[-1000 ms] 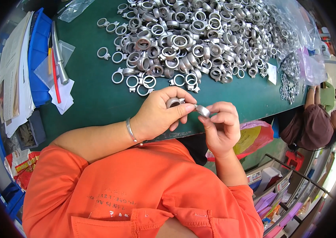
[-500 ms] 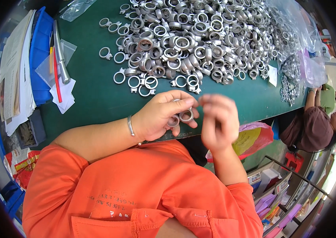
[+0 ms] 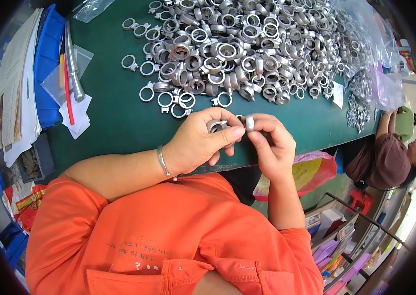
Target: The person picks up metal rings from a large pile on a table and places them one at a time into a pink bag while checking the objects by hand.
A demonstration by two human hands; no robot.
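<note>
My left hand (image 3: 204, 137), with a silver bangle (image 3: 163, 161) at the wrist, is closed round grey metal rings (image 3: 215, 127) between thumb and fingers. How many it holds is partly hidden. Thumb and fingers of my right hand (image 3: 273, 145) pinch another grey metal ring (image 3: 250, 123), seen nearly edge-on, right against the left fingertips. Beyond both hands spreads a large pile of similar rings (image 3: 227, 51), many with a small lug on one side. A few lie loose along its near edge, among them a ring (image 3: 224, 100) just past my left hand.
The green tabletop (image 3: 109, 118) carries a metal rod (image 3: 74, 69), a red pen (image 3: 68, 96) and paper slips at left, beside a blue tray (image 3: 50, 73). Plastic bags (image 3: 387, 88) lie far right. A pink-and-yellow bag (image 3: 311, 172) hangs below the edge. Another person (image 3: 387, 162) sits at right.
My right hand, blurred before, has come in against the left fingertips with a ring. The left hand's rings have shifted up. Some loose rings by the pile's near edge are gone.
</note>
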